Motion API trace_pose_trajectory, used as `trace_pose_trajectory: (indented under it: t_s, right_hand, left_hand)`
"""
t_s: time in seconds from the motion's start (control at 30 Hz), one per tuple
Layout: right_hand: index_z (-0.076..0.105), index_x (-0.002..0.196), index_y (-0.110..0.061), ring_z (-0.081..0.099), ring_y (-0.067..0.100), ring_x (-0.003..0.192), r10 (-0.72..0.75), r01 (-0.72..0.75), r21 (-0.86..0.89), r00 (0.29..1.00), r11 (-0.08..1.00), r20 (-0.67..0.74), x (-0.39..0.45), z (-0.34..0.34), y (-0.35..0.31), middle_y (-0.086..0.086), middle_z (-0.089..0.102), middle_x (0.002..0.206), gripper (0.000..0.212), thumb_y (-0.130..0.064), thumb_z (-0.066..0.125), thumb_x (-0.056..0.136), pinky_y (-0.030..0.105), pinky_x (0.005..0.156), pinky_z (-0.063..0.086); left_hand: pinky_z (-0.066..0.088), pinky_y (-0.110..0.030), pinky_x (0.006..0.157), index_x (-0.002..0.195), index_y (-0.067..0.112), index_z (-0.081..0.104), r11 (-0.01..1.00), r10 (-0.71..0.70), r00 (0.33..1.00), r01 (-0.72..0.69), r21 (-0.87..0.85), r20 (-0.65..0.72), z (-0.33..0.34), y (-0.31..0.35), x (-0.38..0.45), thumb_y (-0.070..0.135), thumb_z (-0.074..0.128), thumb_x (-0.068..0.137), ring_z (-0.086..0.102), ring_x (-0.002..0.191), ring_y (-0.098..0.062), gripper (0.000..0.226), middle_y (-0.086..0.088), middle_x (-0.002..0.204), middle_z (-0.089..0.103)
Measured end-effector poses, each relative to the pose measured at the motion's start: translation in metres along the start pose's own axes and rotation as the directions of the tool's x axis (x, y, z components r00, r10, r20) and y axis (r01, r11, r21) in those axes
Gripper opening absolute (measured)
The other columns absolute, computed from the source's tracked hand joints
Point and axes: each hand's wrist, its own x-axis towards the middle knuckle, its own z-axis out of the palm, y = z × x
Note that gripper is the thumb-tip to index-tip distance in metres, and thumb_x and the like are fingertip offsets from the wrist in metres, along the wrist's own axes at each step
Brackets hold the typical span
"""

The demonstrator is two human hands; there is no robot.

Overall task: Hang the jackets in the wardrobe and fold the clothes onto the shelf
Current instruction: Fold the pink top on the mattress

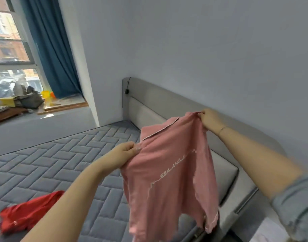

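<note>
Currently held: one pink shirt (169, 172), collared, white piping, white lettering across the cloth. I log it as hanging free in the air above the bed (66, 159), clear of the quilted mattress, its hem dangling near the bed's right edge.

Grip, left hand (121, 154): fingers and thumb pinched on the cloth at one shoulder, just below the collar. Grip, right hand (209, 119): fingers curled round the other shoulder, higher and farther out toward the headboard (167, 100).

Key relation: the shoulder line runs slantwise between my two hands, low at the left and high at the right; the shirt's long axis drops from that line toward the lower right. All of the cloth lies below both grips. The left hand is nearer the mattress.

Judgement: to fold, the shirt wants laying flat on the mattress, so both hands should swing it left and down, levelling the shoulders.

Also present: red garment (27, 213), crumpled on the mattress at lower left, well apart from the pink one.
</note>
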Motion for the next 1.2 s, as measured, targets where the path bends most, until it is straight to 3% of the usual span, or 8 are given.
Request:
trace_pose_trajectory:
  t_s: [0.17,0.43,0.6,0.77,0.9,1.0,1.07,1.2]
  right_hand:
    - [0.067,0.087,0.003,0.060,0.042,0.093,-0.194,0.200,0.005,0.954,0.980,-0.228,0.043,0.039,-0.076,0.027,0.068,0.097,0.027,-0.021,0.057,0.096,0.042,0.071,0.038]
    - [0.070,0.100,0.001,0.053,0.036,0.105,-0.503,0.534,-0.009,0.802,0.846,0.323,0.071,0.284,-0.237,0.022,0.059,0.106,0.024,-0.019,0.058,0.097,0.038,0.088,0.038]
    - [0.065,0.115,0.000,0.051,0.033,0.120,-0.517,0.553,0.157,0.586,0.818,0.624,0.006,0.527,-0.277,0.019,0.060,0.122,0.025,-0.016,0.052,0.100,0.034,0.102,0.033]
    - [0.049,0.139,0.002,0.042,0.028,0.137,-0.305,0.159,0.260,0.515,0.952,0.801,-0.118,0.704,-0.203,0.018,0.047,0.146,0.038,-0.007,0.043,0.103,0.025,0.111,0.025]
    - [0.062,0.123,0.003,0.057,0.020,0.112,-0.015,-0.314,0.203,0.511,0.928,0.860,-0.199,0.732,-0.100,0.019,0.062,0.128,0.028,0.001,0.049,0.098,0.012,0.085,0.040]
    - [0.067,0.110,-0.002,0.060,0.018,0.091,0.321,-0.680,0.118,0.482,0.723,0.815,-0.241,0.716,-0.023,0.019,0.068,0.114,0.023,0.001,0.048,0.098,0.026,0.073,0.048]
    - [0.062,0.118,0.000,0.061,0.020,0.086,0.564,-0.881,0.081,0.366,0.466,0.740,-0.262,0.696,0.019,0.014,0.067,0.104,0.024,-0.004,0.047,0.100,0.029,0.073,0.051]
    - [0.046,0.139,-0.002,0.050,0.032,0.128,0.767,-0.992,0.093,0.127,0.088,0.629,-0.275,0.669,0.080,0.019,0.049,0.136,0.044,-0.020,0.056,0.100,0.040,0.102,0.045]
  left_hand:
    - [0.047,-0.020,0.050,0.085,0.017,0.049,0.962,-0.186,0.982,0.179,-0.205,-0.015,-0.004,-0.052,0.018,0.031,0.049,0.103,0.048,0.054,-0.006,0.023,0.005,0.067,0.051]
    - [0.057,-0.027,0.055,0.085,0.007,0.047,0.699,-0.532,0.846,0.417,-0.581,-0.033,-0.028,-0.246,-0.015,0.020,0.047,0.104,0.057,0.052,-0.010,0.023,-0.007,0.067,0.055]
    - [0.037,-0.029,0.053,0.066,0.014,0.042,0.562,-0.795,0.570,0.566,-0.604,-0.206,-0.011,-0.422,-0.040,0.018,0.052,0.102,0.045,0.051,-0.014,0.038,0.000,0.053,0.048]
    - [0.044,-0.036,0.078,0.102,-0.001,0.063,0.373,-0.928,0.232,0.588,-0.718,-0.292,0.019,-0.584,-0.045,0.019,0.055,0.099,0.062,0.095,-0.031,0.022,-0.019,0.103,0.068]
    - [0.045,-0.045,0.085,0.123,-0.013,0.052,0.218,-0.975,0.159,0.612,-0.760,-0.153,0.069,-0.642,-0.061,0.030,0.061,0.096,0.060,0.105,-0.038,0.052,-0.031,0.121,0.059]
    - [0.043,-0.022,0.076,0.125,0.009,0.050,0.194,-0.973,0.213,0.547,-0.814,-0.089,0.106,-0.644,-0.069,0.038,0.065,0.092,0.057,0.090,-0.007,0.046,0.001,0.110,0.059]
    - [0.044,-0.017,0.068,0.119,0.013,0.052,0.152,-0.971,0.240,0.537,-0.830,-0.023,0.129,-0.639,-0.068,0.038,0.066,0.092,0.057,0.088,-0.002,0.039,0.001,0.110,0.061]
    - [0.047,-0.023,0.074,0.117,0.009,0.059,0.102,-0.986,0.162,0.463,-0.881,-0.029,0.159,-0.629,-0.056,0.030,0.061,0.096,0.060,0.095,-0.013,0.029,-0.007,0.115,0.064]
